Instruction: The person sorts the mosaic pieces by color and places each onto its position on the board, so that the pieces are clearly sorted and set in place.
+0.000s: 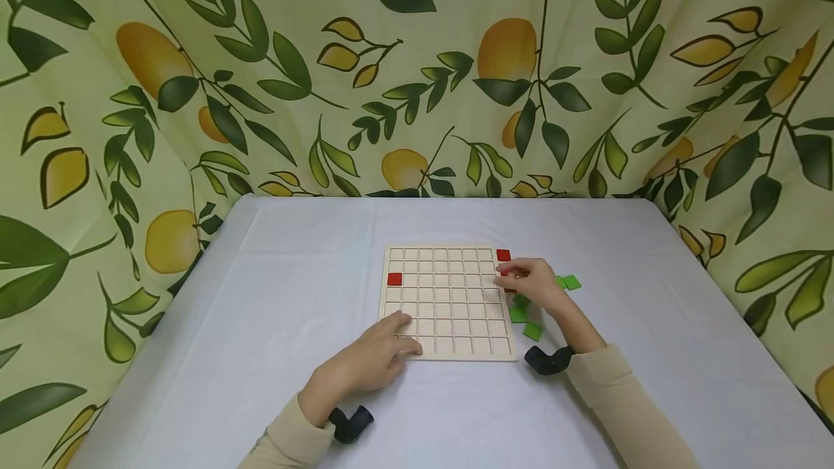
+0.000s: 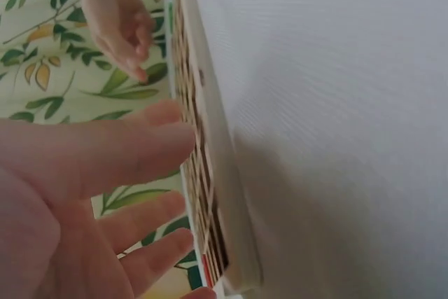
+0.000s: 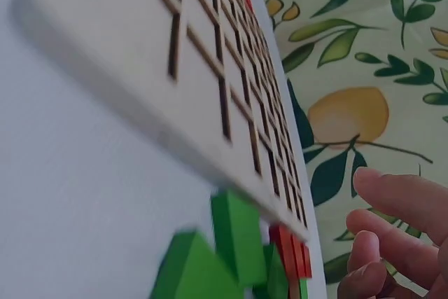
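A pale wooden grid board [image 1: 456,304] lies flat on the table, with a red square tile [image 1: 394,279] near its left edge. My left hand [image 1: 374,355] rests at the board's lower left corner, fingers spread and fairly straight. Over the board's upper right edge hovers my right hand [image 1: 533,279], its fingers loosely bent and thumb apart. No tile shows between those fingers in the right wrist view. Red tiles [image 3: 283,250] lie beside the board under this hand, partly covered by it in the head view. Close by are several green tiles [image 1: 533,331].
Another red tile [image 1: 504,255] sits just off the board's upper right corner. More green tiles [image 1: 571,281] lie right of the right hand. A white cloth [image 1: 293,259] covers the table, and a leaf-and-fruit patterned curtain [image 1: 430,93] hangs around it.
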Demonstrator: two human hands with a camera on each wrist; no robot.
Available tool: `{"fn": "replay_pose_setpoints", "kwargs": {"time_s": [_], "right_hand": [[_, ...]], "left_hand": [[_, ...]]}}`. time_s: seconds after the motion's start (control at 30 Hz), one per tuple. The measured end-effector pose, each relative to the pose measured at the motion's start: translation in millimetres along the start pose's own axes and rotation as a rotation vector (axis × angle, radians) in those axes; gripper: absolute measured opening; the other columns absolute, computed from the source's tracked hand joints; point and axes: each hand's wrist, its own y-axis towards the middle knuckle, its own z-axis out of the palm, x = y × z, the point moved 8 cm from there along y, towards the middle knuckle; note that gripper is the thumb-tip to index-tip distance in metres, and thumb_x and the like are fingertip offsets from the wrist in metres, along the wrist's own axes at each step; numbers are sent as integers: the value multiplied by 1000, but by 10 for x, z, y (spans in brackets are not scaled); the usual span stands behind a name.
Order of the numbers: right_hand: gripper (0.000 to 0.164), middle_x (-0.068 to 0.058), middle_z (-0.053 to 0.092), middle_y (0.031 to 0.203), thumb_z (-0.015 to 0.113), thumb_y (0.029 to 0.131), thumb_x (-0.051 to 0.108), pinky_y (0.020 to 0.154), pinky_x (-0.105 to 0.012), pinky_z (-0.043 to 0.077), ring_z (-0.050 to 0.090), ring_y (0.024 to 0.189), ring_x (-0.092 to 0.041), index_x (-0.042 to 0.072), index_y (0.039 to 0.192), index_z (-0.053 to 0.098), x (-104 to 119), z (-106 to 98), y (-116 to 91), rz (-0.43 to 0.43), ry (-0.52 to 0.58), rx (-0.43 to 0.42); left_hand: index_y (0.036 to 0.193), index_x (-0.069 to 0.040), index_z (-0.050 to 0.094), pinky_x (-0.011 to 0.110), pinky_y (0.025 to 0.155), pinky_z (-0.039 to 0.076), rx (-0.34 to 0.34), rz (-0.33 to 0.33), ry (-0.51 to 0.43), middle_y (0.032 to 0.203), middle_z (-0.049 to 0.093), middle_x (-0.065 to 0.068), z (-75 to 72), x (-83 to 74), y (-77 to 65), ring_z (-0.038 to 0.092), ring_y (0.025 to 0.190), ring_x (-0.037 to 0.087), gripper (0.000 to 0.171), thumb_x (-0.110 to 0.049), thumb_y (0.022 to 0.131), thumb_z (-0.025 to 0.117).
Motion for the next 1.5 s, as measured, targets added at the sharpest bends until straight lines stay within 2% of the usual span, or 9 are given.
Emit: {"fn": "replay_pose_setpoints", "kwargs": {"time_s": [0.17,0.27,0.5,0.77,1.13,1.5], "right_hand": [[35,2,51,72,73,85,22,56,-20,38,45,72,-13,0,111,69,-184,-145,-120,38,-49,2],[36,1,51,74,73,84,23,57,-20,39,46,73,-14,0,112,69,-283,-182,-166,49,-61,14],[37,-2,53,73,71,85,18,55,-20,38,46,70,-15,-2,115,66,-436,-337,-145,35,-98,-13],[37,-2,53,71,68,87,13,56,-21,38,46,72,-17,-4,120,63,-557,-473,-3,85,-143,-10],[37,-4,54,70,67,88,13,59,-21,39,45,78,-18,-5,120,64,-635,-503,135,109,-183,-3],[36,-3,49,70,70,86,16,62,-25,37,44,79,-19,-5,115,66,-644,-528,134,121,-207,-3]], "left_hand": [[138,-18,55,56,117,33,29,-15,88,156,34,20,22,57,3,28,147,41,42,-9,96,53],[141,-19,51,55,119,31,48,-34,89,158,29,18,48,109,15,25,148,40,43,-15,98,52],[141,-19,51,53,119,30,56,-20,67,158,31,18,69,124,26,25,148,41,44,-15,98,53],[140,-17,52,53,119,31,55,-19,66,157,33,19,71,101,23,27,147,43,43,-13,98,53],[142,-18,50,58,118,29,58,-11,89,157,32,17,64,64,35,26,148,39,43,-17,99,51],[142,-19,49,57,118,30,55,-42,90,157,32,18,70,66,42,26,148,40,44,-19,98,52]]}}
